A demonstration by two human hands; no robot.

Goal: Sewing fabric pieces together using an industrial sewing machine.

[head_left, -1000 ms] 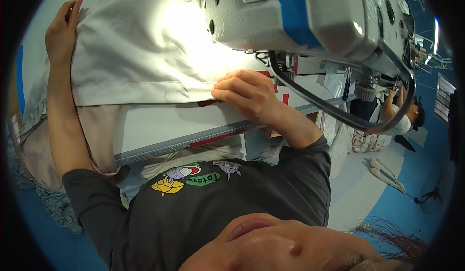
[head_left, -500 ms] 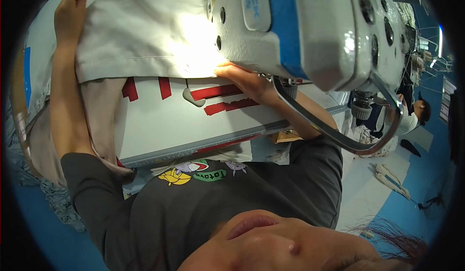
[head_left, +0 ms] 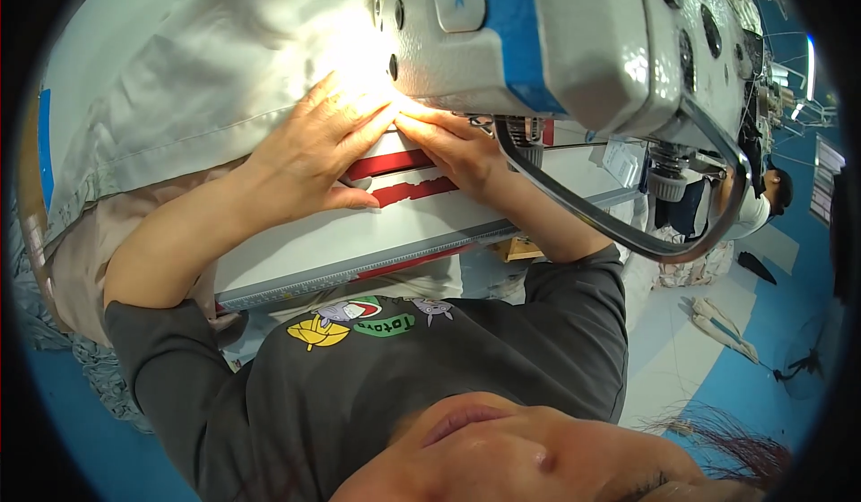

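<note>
A pale, satiny cloth (head_left: 206, 108) lies across the white bed of a sewing machine (head_left: 587, 54), its hemmed edge toward me. My left hand (head_left: 300, 157) rests on the cloth near that edge, fingers stretched forward and thumb held apart over the bed. The fingers of my right hand (head_left: 462, 151) are pressed together at the cloth's edge, tips close to those of my left hand. Strong lamplight washes out the cloth around the fingertips. The machine head hides the needle area.
Red tape strips (head_left: 417, 193) mark the machine bed. A measuring tape (head_left: 296, 293) runs along its front edge. A curved metal bar (head_left: 619, 233) juts from the machine above my right forearm. Another person (head_left: 762, 202) is at the far right, with cloth (head_left: 722, 327) on the floor.
My left hand has come from the far left of the cloth to beside my right hand. The cloth's left part has shifted and wrinkled. My right hand stays by the machine head.
</note>
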